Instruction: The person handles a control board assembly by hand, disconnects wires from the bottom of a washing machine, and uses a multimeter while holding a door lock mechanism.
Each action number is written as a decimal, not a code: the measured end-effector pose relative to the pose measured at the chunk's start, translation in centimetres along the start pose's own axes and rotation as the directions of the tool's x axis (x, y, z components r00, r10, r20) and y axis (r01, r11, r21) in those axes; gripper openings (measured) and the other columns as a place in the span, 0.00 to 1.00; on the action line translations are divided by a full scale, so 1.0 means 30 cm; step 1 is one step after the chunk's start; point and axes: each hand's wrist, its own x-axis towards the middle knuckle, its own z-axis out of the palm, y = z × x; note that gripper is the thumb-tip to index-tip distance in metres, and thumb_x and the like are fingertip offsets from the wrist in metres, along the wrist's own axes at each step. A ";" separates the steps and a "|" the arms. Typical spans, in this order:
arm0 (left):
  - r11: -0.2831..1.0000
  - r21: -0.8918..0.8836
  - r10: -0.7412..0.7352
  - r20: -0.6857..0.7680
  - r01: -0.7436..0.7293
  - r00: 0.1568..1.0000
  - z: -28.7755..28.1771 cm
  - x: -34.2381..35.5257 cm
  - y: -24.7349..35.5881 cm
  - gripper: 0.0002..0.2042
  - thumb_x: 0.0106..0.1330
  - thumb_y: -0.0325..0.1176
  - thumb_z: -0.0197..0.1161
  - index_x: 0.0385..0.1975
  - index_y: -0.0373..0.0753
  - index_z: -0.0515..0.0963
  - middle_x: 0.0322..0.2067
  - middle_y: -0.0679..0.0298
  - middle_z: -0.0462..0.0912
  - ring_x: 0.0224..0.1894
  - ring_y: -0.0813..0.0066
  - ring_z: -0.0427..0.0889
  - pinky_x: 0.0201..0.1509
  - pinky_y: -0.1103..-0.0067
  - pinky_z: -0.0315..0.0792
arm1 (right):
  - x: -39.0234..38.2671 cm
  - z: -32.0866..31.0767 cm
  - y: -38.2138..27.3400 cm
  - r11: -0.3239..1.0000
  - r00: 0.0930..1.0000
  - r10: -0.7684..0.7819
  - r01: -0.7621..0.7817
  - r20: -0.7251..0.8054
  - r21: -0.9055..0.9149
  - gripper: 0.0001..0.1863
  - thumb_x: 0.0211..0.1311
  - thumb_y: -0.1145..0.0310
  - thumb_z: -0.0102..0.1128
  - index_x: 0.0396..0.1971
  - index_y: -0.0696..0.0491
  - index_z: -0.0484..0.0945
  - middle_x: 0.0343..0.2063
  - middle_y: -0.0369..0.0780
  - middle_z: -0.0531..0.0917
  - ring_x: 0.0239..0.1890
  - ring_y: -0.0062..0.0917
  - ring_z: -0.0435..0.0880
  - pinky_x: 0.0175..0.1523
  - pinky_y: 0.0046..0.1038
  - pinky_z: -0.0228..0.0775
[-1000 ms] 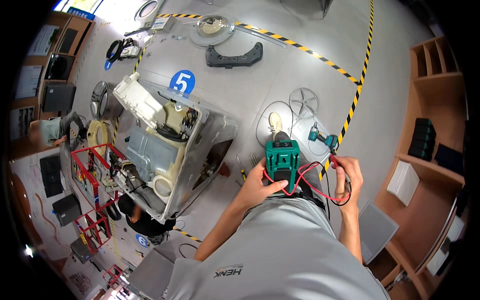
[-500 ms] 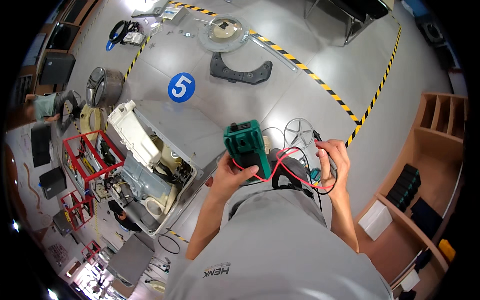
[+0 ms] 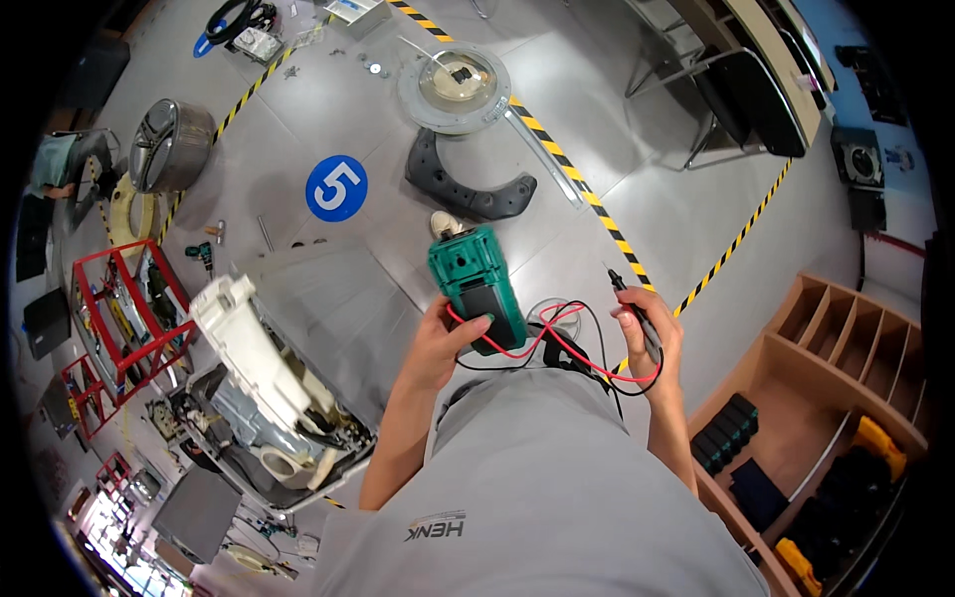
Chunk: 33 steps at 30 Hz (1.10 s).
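A green-cased multimeter (image 3: 477,284) is in my left hand (image 3: 430,346), its back with a dark panel facing up. My left thumb presses across its lower end. To the right, my right hand (image 3: 657,333) closes round a black test probe (image 3: 625,292), its thin tip pointing up and away. Red and black test leads (image 3: 593,364) loop between the meter and my right hand. Whether a second probe lies in those fingers is hard to tell. Behind the leads a round silver wheel (image 3: 557,313) is partly hidden.
An opened washing machine (image 3: 298,398) with a white plastic part stands at left, near a metal drum (image 3: 171,147) and red tool racks (image 3: 134,308). Ahead lie a curved dark weight (image 3: 468,184) and a round glass door (image 3: 460,85). A wooden shelf unit (image 3: 796,378) is at right.
My view has turned and shifted, so the shelf and chairs show more. Both hands keep their hold. The black probe has tilted, showing its tip and more of its body.
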 end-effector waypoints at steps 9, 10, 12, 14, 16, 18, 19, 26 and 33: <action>0.999 0.011 -0.041 0.245 0.040 0.969 0.130 0.409 0.382 0.29 0.56 0.26 0.67 0.59 0.37 0.64 0.49 0.65 0.76 0.51 0.78 0.74 0.58 0.78 0.67 | 0.558 0.022 -0.148 0.991 0.990 0.129 -0.131 0.051 0.039 0.16 0.68 0.61 0.49 0.39 0.60 0.78 0.34 0.41 0.80 0.25 0.19 0.80 0.33 0.19 0.69; 0.999 0.026 -0.049 0.268 0.043 0.962 0.158 0.445 0.422 0.29 0.56 0.26 0.67 0.59 0.37 0.64 0.49 0.65 0.76 0.51 0.79 0.74 0.58 0.78 0.67 | 0.608 0.025 -0.149 0.990 0.990 0.129 -0.132 0.059 0.044 0.16 0.69 0.61 0.49 0.38 0.60 0.78 0.34 0.41 0.80 0.26 0.19 0.80 0.33 0.19 0.69; 0.999 0.048 -0.034 0.302 0.020 0.953 0.213 0.513 0.488 0.30 0.57 0.27 0.66 0.60 0.36 0.63 0.48 0.66 0.75 0.51 0.79 0.73 0.58 0.78 0.66 | 0.701 0.032 -0.141 0.988 0.986 0.117 -0.128 0.120 0.090 0.16 0.69 0.62 0.49 0.42 0.60 0.76 0.36 0.41 0.80 0.27 0.19 0.81 0.37 0.20 0.70; 0.994 0.112 -0.040 0.314 0.005 0.949 0.244 0.602 0.521 0.30 0.57 0.27 0.66 0.60 0.36 0.62 0.48 0.66 0.75 0.51 0.79 0.72 0.58 0.78 0.66 | 0.800 0.037 -0.128 0.982 0.979 0.100 -0.127 0.179 0.141 0.16 0.69 0.63 0.49 0.46 0.60 0.74 0.38 0.40 0.80 0.29 0.20 0.81 0.40 0.21 0.70; 0.989 0.146 -0.051 0.350 -0.001 0.935 0.275 0.701 0.546 0.30 0.58 0.29 0.67 0.60 0.35 0.62 0.49 0.66 0.74 0.52 0.79 0.72 0.59 0.78 0.65 | 0.906 0.039 -0.123 0.938 0.966 0.145 -0.203 0.212 0.281 0.13 0.65 0.69 0.53 0.44 0.61 0.74 0.36 0.40 0.80 0.34 0.20 0.80 0.43 0.21 0.70; 0.991 0.131 -0.031 0.360 -0.018 0.932 0.332 0.812 0.579 0.30 0.58 0.29 0.67 0.60 0.34 0.62 0.49 0.66 0.74 0.51 0.79 0.72 0.59 0.78 0.65 | 1.022 0.027 -0.074 0.906 0.949 0.157 -0.248 0.272 0.344 0.15 0.65 0.68 0.54 0.46 0.61 0.73 0.37 0.39 0.80 0.35 0.19 0.79 0.43 0.20 0.70; 0.980 0.180 0.010 0.364 -0.081 0.931 0.354 0.874 0.576 0.30 0.58 0.30 0.67 0.59 0.34 0.62 0.48 0.65 0.74 0.51 0.79 0.72 0.58 0.78 0.66 | 1.082 0.008 -0.038 0.908 0.935 0.158 -0.264 0.317 0.326 0.17 0.63 0.68 0.57 0.48 0.62 0.71 0.36 0.38 0.79 0.36 0.17 0.78 0.44 0.20 0.69; 0.988 0.152 -0.007 0.196 -0.024 0.981 0.597 1.337 0.626 0.29 0.58 0.30 0.67 0.58 0.34 0.64 0.47 0.66 0.73 0.49 0.78 0.71 0.56 0.79 0.65 | 1.654 -0.122 0.201 0.902 0.849 0.173 -0.340 0.499 0.267 0.17 0.58 0.72 0.61 0.46 0.63 0.72 0.29 0.35 0.77 0.32 0.15 0.72 0.39 0.19 0.66; 1.000 -0.016 0.007 0.062 -0.006 0.998 0.866 1.783 0.635 0.29 0.59 0.29 0.66 0.59 0.33 0.62 0.51 0.62 0.71 0.54 0.78 0.69 0.60 0.77 0.63 | 2.178 -0.304 0.432 0.825 0.640 0.244 -0.532 0.728 0.192 0.19 0.58 0.70 0.62 0.48 0.60 0.71 0.31 0.35 0.76 0.35 0.14 0.72 0.38 0.17 0.66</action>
